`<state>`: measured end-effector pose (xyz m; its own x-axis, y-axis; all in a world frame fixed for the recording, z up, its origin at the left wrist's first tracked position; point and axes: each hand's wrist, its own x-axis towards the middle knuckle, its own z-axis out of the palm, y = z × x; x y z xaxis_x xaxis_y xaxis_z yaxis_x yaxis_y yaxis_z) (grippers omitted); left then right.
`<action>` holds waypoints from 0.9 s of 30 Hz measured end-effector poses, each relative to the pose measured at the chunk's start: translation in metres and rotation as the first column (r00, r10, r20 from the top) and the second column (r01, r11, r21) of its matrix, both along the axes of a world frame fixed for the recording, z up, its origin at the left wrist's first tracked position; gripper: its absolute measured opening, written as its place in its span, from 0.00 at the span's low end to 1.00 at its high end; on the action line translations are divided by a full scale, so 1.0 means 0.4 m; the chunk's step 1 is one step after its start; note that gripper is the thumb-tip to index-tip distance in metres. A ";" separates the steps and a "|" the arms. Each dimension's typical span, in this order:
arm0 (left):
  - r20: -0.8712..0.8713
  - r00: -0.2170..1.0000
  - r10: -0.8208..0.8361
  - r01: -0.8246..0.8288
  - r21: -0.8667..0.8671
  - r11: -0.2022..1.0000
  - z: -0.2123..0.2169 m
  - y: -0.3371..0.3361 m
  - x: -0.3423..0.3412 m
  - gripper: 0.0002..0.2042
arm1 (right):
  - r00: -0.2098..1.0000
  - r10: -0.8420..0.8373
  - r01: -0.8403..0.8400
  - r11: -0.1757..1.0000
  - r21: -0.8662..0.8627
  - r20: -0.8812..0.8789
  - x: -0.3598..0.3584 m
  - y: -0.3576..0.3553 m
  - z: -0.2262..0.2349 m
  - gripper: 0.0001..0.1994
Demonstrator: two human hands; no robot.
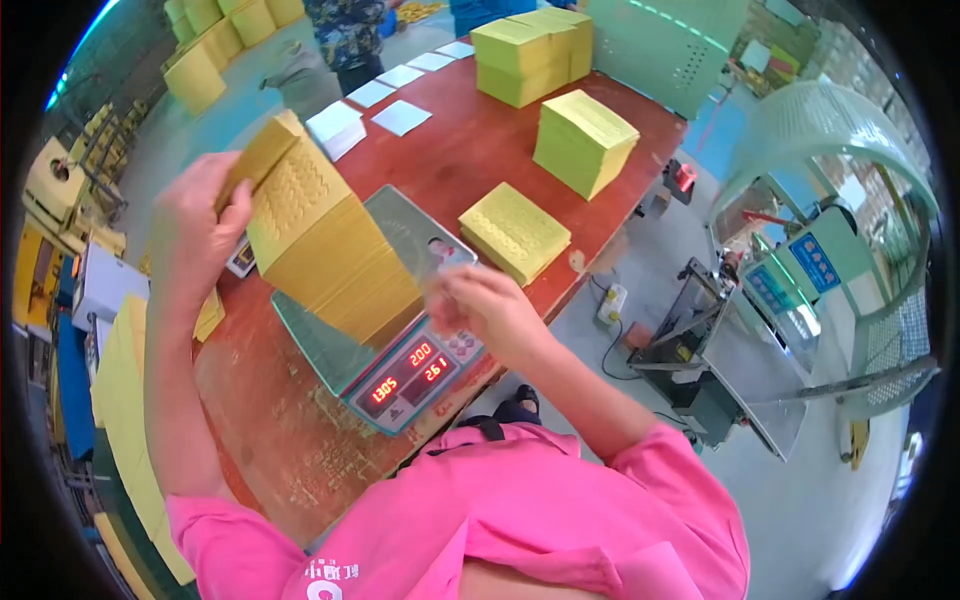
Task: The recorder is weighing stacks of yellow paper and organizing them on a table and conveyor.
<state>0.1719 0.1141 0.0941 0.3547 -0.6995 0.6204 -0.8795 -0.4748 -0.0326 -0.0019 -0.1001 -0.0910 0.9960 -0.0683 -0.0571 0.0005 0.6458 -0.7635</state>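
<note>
A tall stack of yellow embossed paper (330,250) stands on the metal pan of a digital scale (405,370) with lit red digits. My left hand (205,225) is closed on a thin bundle of yellow paper (262,155) at the far left edge of that stack, the thumb on the near side. To the right of the stack, my right hand (485,310) hovers over the scale's right side. Its fingers are curled together and slightly blurred; whether anything is between them cannot be made out.
On the red worktable (275,400), a low yellow paper stack (515,232) lies right of the scale. Taller yellow blocks (585,140) stand farther back, with white sheets (402,118) along the far side. A caged machine (800,260) stands right, and a person (347,40) beyond the table.
</note>
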 end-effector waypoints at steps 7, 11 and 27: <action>0.186 0.975 -0.119 0.097 0.124 0.988 0.013 -0.181 -0.204 0.15 | 0.974 0.119 -0.156 0.968 0.196 0.190 0.135 -0.123 0.257 0.26; 0.366 0.898 -0.245 0.105 0.363 0.926 -0.096 -0.320 -0.277 0.19 | 0.986 0.095 -0.112 0.987 0.117 0.140 0.102 -0.257 0.241 0.24; -0.895 0.283 -0.345 -0.111 -0.388 0.915 -0.530 -0.905 -0.212 0.24 | 0.994 -0.016 -0.030 0.919 -0.392 -0.112 0.225 -1.160 0.087 0.28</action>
